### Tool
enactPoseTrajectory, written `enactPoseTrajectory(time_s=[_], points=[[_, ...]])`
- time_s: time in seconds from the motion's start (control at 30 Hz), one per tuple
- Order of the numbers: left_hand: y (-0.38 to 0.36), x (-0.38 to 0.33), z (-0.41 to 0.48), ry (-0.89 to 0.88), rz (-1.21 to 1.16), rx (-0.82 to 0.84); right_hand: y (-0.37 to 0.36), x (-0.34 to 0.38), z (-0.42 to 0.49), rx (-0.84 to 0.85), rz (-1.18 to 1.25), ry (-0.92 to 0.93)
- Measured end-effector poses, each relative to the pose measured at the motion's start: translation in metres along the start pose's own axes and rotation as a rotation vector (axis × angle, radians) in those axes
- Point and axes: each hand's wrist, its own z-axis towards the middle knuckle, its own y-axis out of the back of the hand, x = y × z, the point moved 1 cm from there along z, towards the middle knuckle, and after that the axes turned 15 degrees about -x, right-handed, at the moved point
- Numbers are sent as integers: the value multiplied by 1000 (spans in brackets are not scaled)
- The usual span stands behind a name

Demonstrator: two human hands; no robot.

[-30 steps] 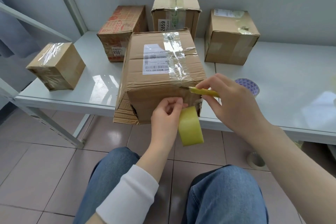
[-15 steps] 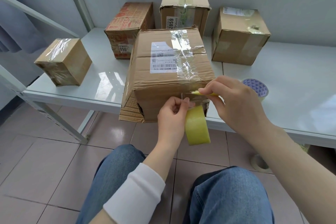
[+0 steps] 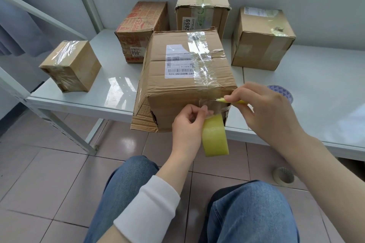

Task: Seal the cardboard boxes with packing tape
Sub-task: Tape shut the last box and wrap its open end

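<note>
Tape strip (image 3: 214, 105): running upward from roll (image 3: 215, 138) that left hand (image 3: 187, 124) is gripping, to box (image 3: 185, 85) front; right hand (image 3: 266, 108) is pinching cutter (image 3: 221, 100) alongside.

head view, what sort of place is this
Likely a small packing or parcel-sorting corner: taped cardboard boxes with shipping labels on a pale table, and a spare tape roll on the tiled floor.
</note>
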Motion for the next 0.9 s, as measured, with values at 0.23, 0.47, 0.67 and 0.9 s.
enactPoseTrajectory(time_s=[0.23,0.47,0.67,0.9], points=[[2,4,3,3,-29,32,23,-17,-9,17,-79,-105],[6,3,2,28,4,103,-3,6,20,-31,122,-365],[20,-2,-16,-18,71,189,1,8,24,-23,121,-461],[9,-56,-9,-149,-15,303,28,26,27,123,800,-999]])
